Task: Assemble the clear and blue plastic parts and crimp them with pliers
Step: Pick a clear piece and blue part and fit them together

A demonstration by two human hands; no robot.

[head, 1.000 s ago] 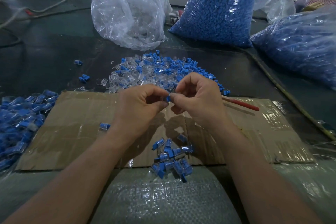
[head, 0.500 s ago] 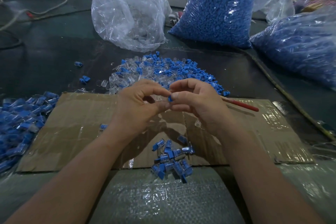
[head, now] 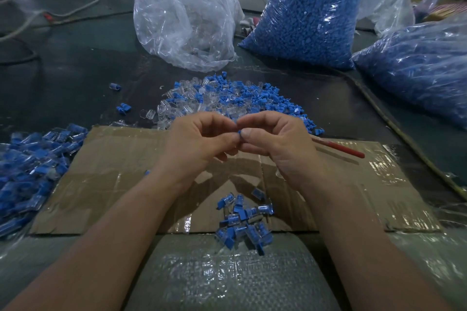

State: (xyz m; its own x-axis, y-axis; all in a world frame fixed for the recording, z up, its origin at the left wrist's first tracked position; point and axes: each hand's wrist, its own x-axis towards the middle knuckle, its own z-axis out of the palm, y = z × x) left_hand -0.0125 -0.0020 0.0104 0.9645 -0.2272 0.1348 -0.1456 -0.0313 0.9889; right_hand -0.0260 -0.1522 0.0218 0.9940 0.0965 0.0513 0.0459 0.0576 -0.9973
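Heap of blue-and-clear pieces (head: 30, 166) lay off cardboard (head: 113, 184) left edge. I saw left hand (head: 199, 144), fingers curled, pinching small blue part (head: 239, 133) above cardboard's far edge. Only blue sliver showed; couldn't make out any clear half. Right hand (head: 275, 141) pinched same part, fingertips meeting left's. Red handle (head: 338, 149) lay near far right edge.

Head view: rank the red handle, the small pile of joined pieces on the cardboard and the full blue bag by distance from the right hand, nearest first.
1. Red handle: just right of the right hand, on the cardboard.
2. Small pile: toward the person, at the cardboard's near edge.
3. Blue bag: far back, behind the loose parts.
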